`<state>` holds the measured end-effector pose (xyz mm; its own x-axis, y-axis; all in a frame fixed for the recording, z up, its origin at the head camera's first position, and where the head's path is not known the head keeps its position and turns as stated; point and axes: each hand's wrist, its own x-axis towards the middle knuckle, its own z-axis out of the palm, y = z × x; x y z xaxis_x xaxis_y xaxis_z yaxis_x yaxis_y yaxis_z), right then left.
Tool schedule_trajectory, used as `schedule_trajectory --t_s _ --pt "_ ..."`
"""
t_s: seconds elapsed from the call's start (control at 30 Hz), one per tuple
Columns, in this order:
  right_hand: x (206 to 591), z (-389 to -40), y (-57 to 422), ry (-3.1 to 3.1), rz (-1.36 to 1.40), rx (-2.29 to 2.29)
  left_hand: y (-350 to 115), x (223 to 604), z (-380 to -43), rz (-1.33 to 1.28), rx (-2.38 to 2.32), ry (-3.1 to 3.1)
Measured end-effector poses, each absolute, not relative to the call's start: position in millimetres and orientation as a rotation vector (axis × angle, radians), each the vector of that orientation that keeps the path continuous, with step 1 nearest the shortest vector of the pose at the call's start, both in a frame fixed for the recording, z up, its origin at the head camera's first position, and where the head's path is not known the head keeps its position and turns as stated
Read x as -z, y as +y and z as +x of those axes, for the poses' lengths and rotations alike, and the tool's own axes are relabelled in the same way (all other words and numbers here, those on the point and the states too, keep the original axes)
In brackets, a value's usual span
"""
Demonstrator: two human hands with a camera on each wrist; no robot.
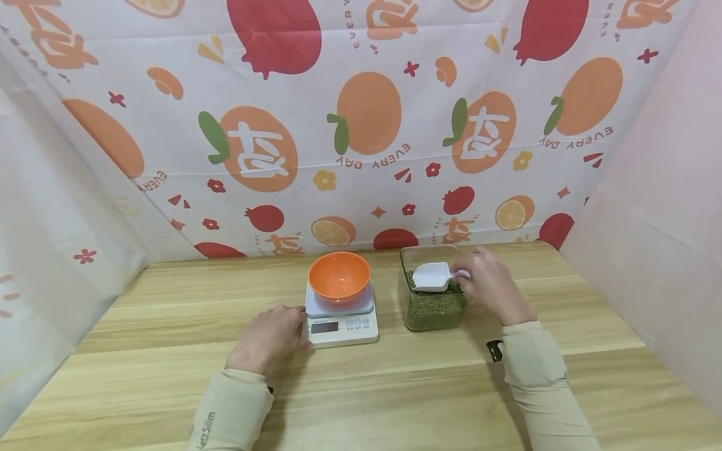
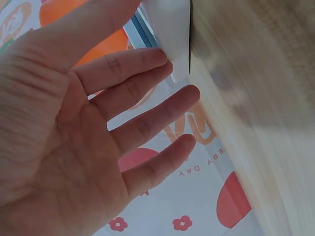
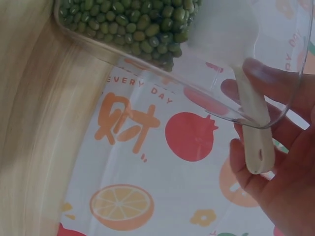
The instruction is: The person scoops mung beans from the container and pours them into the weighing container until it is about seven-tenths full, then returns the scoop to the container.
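My left hand [image 1: 267, 338] is at the left side of a white kitchen scale [image 1: 361, 335], its fingers fairly straight and the tips at the scale's edge. An orange bowl [image 1: 338, 275] sits on the scale's platform, with no contents visible inside. To the right stands a clear square container [image 1: 407, 307], partly filled with green mung beans [image 3: 138, 24]. Over its right rim, my right hand [image 1: 487, 282] grips the handle of a white scoop [image 1: 433, 275] between thumb and fingers. The scoop's head is inside the container, just over the beans, and looks empty.
All of this stands on a light wood-grain table [image 1: 383, 394], toward its back edge. Behind it hangs a white cloth [image 1: 304, 207] printed with fruit, and plain pale sheets close off both sides. A dark strap piece [image 1: 494, 351] shows at the right cuff.
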<state>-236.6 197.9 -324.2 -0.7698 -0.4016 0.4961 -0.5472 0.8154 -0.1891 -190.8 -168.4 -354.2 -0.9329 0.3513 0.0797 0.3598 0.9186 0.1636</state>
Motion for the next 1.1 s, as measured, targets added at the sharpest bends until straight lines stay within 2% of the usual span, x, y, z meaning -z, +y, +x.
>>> schedule_trajectory --t_s 0.33,1.1 --pt "317.2 -235.6 196.9 -2.464 0.792 -0.488 -168.5 354.8 -191.5 -0.566 0.266 -3.014" --pt "299.0 -232.9 198.1 -2.526 0.778 -0.417 -167.1 354.7 -190.8 -0.567 0.267 -3.016"
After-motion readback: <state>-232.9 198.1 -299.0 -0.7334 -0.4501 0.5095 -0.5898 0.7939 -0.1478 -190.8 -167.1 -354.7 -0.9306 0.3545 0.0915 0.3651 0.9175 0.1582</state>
